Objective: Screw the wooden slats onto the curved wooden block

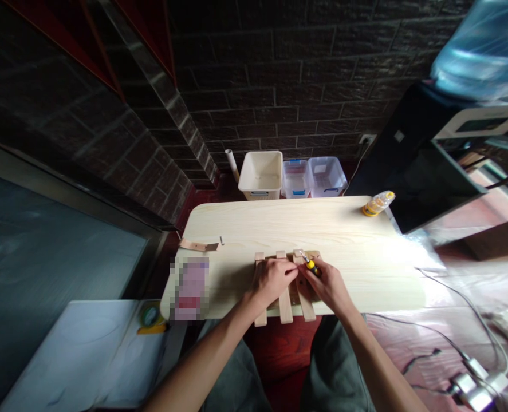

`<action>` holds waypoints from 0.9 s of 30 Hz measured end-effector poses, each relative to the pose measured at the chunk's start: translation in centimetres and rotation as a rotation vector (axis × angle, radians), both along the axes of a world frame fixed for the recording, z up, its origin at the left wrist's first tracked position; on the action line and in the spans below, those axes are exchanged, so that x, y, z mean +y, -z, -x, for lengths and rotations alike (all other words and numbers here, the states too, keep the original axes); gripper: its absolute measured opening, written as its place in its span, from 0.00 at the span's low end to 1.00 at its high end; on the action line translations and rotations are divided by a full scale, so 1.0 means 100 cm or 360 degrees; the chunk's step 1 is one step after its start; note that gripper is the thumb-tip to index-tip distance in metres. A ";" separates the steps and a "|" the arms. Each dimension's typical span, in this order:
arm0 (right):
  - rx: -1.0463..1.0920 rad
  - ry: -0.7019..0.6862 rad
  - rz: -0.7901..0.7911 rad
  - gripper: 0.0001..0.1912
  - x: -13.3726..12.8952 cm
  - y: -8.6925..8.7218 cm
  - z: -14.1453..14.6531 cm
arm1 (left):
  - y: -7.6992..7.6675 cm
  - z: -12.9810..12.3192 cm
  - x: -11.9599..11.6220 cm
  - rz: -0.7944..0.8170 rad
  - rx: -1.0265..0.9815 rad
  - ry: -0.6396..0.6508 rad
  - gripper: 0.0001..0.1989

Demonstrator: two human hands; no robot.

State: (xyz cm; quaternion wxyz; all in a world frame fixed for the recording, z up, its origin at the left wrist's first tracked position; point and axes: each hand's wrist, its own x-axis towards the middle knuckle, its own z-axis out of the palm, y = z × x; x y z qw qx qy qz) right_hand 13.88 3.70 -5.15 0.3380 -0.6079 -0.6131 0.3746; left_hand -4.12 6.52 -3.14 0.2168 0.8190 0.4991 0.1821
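Note:
Several pale wooden slats (285, 309) lie side by side across a wooden crosspiece at the front edge of the table, their near ends jutting past it. My right hand (329, 283) is closed around a screwdriver (311, 266) with a yellow and black handle, its metal shaft pointing away to the upper left. My left hand (276, 277) rests over the left and middle slats, fingertips pinched together close to my right fingers. Whatever lies between those left fingertips is too small or hidden to make out.
On the pale table (300, 220) are a short wooden strip (199, 246), a screw (221, 241), a blurred-out pink item (192, 286) and a clear bottle with yellow ends (378, 203). Plastic bins (260, 171) stand behind. A power strip (479, 380) and cables lie on the right floor.

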 end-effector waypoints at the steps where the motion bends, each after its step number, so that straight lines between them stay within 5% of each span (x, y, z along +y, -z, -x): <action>1: 0.0002 -0.0004 0.0008 0.15 0.000 0.000 0.000 | 0.001 0.000 0.000 -0.0010 0.0001 0.0008 0.11; 27: 0.0017 -0.0140 0.0017 0.13 0.007 0.000 -0.003 | -0.006 -0.001 -0.005 0.0021 0.0137 0.0028 0.14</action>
